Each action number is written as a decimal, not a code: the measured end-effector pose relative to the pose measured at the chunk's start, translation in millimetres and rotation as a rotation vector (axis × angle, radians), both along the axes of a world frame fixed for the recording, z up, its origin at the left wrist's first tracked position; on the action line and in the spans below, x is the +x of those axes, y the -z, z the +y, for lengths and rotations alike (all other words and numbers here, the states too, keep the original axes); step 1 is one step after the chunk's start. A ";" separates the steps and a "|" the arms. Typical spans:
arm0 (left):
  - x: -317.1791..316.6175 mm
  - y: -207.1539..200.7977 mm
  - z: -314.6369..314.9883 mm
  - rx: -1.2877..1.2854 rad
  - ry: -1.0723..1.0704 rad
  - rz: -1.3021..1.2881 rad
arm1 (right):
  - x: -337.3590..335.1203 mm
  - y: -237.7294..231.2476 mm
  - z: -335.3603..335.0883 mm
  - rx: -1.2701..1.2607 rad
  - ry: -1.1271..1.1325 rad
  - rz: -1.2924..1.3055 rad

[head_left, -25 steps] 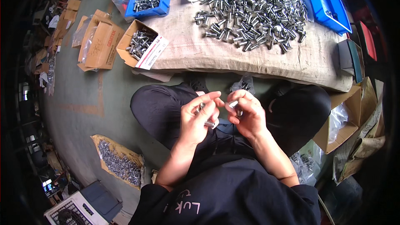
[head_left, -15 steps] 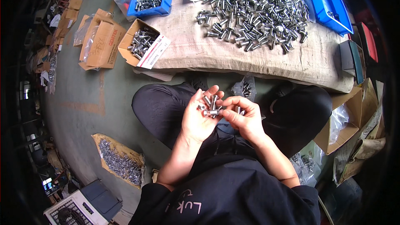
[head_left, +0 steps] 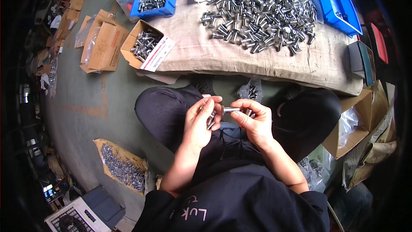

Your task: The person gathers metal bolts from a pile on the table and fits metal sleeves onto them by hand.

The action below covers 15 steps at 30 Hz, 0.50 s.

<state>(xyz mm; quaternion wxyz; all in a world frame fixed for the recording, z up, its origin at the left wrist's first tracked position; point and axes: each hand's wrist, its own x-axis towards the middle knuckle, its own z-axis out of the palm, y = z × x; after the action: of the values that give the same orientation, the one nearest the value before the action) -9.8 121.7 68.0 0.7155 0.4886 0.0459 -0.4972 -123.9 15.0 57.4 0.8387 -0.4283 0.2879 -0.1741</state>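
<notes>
Shiny metal bolts (head_left: 211, 121) sit in the curled fingers of my left hand (head_left: 197, 124), partly hidden by them. My right hand (head_left: 258, 125) pinches one bolt (head_left: 231, 109) between thumb and fingertips, lying level with its head end toward my left fingers. More metal pieces show behind the right thumb, mostly covered. Both hands are above my lap, in front of the cloth-covered work surface (head_left: 189, 51). On that surface a wide pile of similar bolts (head_left: 262, 15) is spread out.
A blue bin of bolts (head_left: 171, 6) stands far left, another blue bin (head_left: 328, 4) far right. Nearer left are a small carton of bolts (head_left: 131, 56) and an open cardboard box (head_left: 107, 49). A plastic bag of parts (head_left: 250, 92) lies beyond my hands; a flattened carton (head_left: 101, 144) holds small parts.
My left hand has turned from palm-up and spread to curled around its bolts. The right hand has drawn slightly away, with a bolt now held level between its fingertips.
</notes>
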 end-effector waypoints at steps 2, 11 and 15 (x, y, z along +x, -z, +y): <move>-1.8 -2.6 5.0 -0.036 0.089 -0.155 | 1.3 -0.8 0.1 -0.119 0.039 0.006; -5.9 -4.7 3.8 0.011 0.113 -0.426 | 2.2 2.1 5.3 -0.006 0.080 -0.002; -2.8 -1.3 0.9 -0.008 0.172 -0.758 | 0.8 3.4 1.7 0.179 0.069 -0.038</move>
<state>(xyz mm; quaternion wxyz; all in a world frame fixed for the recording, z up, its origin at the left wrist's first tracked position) -12.6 122.6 69.3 0.6392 0.6369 -0.2651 -0.3398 -123.1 16.6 54.0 0.8723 -0.3382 0.3011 -0.1847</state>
